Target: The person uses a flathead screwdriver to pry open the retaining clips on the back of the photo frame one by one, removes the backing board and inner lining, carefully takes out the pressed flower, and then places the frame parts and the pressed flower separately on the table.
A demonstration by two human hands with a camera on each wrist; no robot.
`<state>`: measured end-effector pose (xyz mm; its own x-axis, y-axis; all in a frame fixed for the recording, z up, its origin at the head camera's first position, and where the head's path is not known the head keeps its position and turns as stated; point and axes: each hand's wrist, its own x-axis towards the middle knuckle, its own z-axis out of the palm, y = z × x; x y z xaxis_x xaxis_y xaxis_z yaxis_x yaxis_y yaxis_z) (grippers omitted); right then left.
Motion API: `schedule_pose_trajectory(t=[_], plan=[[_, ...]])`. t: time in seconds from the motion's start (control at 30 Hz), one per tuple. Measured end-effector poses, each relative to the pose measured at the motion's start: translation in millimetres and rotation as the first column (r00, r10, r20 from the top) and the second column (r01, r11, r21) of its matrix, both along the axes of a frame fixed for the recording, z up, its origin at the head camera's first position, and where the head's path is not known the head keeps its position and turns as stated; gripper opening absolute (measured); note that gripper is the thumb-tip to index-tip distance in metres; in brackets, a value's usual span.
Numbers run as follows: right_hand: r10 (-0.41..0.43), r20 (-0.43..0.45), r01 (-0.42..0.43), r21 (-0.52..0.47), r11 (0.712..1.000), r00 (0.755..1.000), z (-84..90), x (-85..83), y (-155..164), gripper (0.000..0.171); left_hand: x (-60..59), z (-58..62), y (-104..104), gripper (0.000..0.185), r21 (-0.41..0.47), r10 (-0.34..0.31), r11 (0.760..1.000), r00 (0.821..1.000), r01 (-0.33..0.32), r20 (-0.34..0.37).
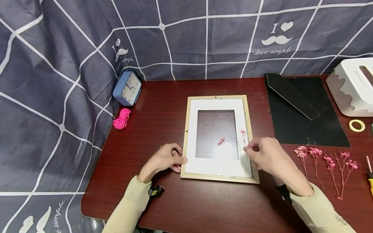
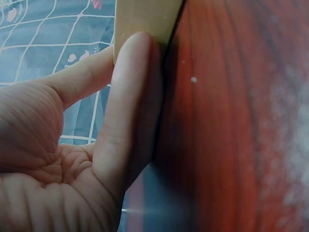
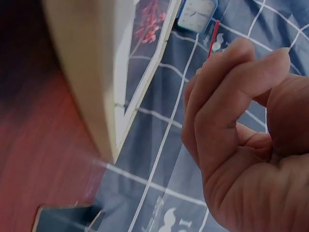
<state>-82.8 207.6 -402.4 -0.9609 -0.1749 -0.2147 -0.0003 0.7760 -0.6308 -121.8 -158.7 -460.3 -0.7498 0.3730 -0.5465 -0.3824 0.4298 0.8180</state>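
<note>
A pale wooden picture frame (image 1: 220,178) with a white mat (image 1: 190,142) lies on the table. My left hand (image 1: 167,157) grips its lower left edge; a thumb and finger touch the frame side (image 2: 145,17) in the left wrist view. At the right edge, my right hand (image 1: 268,153) holds thumb and forefinger together at the lower end of a small pink flower sprig (image 1: 243,133). The fingertips partly hide its stem. Another pink flower cluster (image 1: 221,141) shows in the mat's window. In the right wrist view, the right hand (image 3: 236,121) has curled fingers beside the frame.
Several pink dried flower sprigs (image 1: 330,161) lie at the right, below a black backing board (image 1: 303,129) with a stand. Further right are a tape roll (image 1: 356,125), a tissue box (image 1: 349,89) and a screwdriver (image 1: 370,176). A blue clock (image 1: 127,88) and pink yarn (image 1: 121,119) stand left.
</note>
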Motion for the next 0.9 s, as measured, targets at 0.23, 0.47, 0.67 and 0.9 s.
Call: schedule_pose_trajectory(t=[0.23, 0.47, 0.67, 0.9], plan=[[-0.055, 0.041, 0.055, 0.013, 0.998, 0.998, -7.8, 13.9, 27.8, 0.022, -0.1, 0.2, 0.4, 0.034, 0.005, 0.005, 1.000, 1.000, -0.005, 0.000], [-0.122, 0.106, 0.117, 0.054, 0.992, 0.987, -19.6, 25.6, 59.0, 0.027, -0.1, -0.5, 0.6, 0.035, 0.003, 0.001, 1.000, 1.000, -0.001, 0.004], [-0.151, 0.117, 0.140, 0.101, 0.985, 0.982, -31.8, 31.7, 86.5, 0.029, 0.4, -0.4, 0.2, 0.035, 0.003, -0.003, 1.000, 1.000, 0.003, 0.000], [-0.158, 0.172, 0.134, 0.142, 0.981, 0.972, -40.4, 33.1, 109.2, 0.032, -0.1, 0.3, 1.1, 0.035, 0.003, -0.004, 1.000, 1.000, 0.004, 0.003]])
